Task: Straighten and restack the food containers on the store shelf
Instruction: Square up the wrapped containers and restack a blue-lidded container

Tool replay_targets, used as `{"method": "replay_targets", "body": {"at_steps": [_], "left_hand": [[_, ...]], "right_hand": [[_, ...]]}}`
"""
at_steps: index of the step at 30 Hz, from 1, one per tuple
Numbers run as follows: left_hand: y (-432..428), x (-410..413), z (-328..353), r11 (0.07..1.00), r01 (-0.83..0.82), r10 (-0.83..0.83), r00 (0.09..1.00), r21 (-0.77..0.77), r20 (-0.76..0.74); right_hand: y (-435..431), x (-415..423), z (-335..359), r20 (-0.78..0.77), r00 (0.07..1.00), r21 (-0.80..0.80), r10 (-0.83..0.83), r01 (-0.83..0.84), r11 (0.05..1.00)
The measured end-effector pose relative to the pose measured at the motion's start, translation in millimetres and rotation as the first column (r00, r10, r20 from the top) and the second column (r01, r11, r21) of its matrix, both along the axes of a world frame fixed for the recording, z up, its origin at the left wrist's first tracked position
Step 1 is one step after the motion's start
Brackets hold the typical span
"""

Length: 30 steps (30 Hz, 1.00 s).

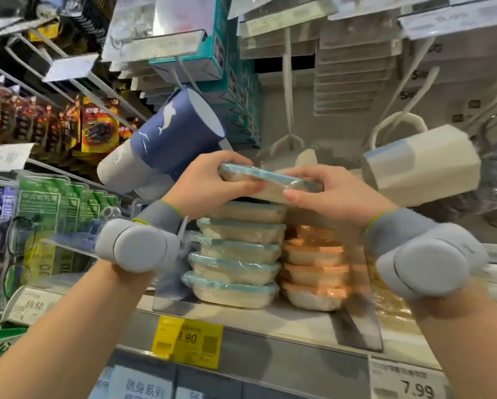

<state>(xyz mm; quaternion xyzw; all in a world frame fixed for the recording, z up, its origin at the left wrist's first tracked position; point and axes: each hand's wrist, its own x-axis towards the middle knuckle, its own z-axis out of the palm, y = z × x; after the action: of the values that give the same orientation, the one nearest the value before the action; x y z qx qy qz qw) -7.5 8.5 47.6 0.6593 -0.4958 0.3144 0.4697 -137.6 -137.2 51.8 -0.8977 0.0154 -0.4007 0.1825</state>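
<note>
Five stacked: five blue-lidded containers [235, 263] already sit one on another on the shelf [270, 318], in a fairly tidy column, though the edges are not perfectly flush.
Held container: a sixth blue-lidded container [266, 181], wrapped in clear film, is in the air just above the top of that column, slightly tilted and skewed toward the right.
Left hand: the left hand [209, 180] is closed on the container's left end, thumb along the front edge and fingers over the lid.
Right hand: the right hand [330, 194] is closed on the right end, thumb on the front wall, fingers curled over the far side.
Orange stack: beside the blue column, touching or nearly so, stand the orange-lidded containers [313, 272], a lower pile; about four show, and its top is partly hidden behind the right hand.
Done so far: the blue column looks largely built.
Left to do: by my judgement, the held container has yet to be set down square on top; the orange pile may want aligning too.
Risk: a tall column could lean if the top piece lands off-centre.
</note>
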Motion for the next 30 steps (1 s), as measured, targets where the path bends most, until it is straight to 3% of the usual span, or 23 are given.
{"method": "replay_targets", "body": {"at_steps": [4, 11, 22, 27, 30], "left_hand": [[11, 23, -2, 1.0, -0.015, 0.016, 0.999, 0.013, -0.031], [16, 45, -6, 0.996, -0.075, 0.078, 0.995, 0.053, -0.055], [13, 48, -9, 0.998, -0.009, 0.012, 0.998, 0.057, -0.062], [12, 37, -15, 0.981, -0.174, 0.178, 0.984, 0.09, -0.032], [12, 27, -16, 0.933, -0.329, 0.323, 0.944, 0.145, 0.059]], "right_hand": [[13, 27, 3, 0.075, 0.995, 0.069, -0.062, 0.056, 0.996], [18, 53, -4, 0.018, 0.998, 0.275, -0.061, 0.054, 0.96], [24, 60, -15, 0.083, 0.986, 0.314, -0.147, 0.115, 0.942], [30, 58, -19, 0.097, 0.981, 0.307, -0.168, 0.131, 0.943], [33, 55, -18, 0.048, 0.986, 0.289, -0.162, 0.141, 0.947]]}}
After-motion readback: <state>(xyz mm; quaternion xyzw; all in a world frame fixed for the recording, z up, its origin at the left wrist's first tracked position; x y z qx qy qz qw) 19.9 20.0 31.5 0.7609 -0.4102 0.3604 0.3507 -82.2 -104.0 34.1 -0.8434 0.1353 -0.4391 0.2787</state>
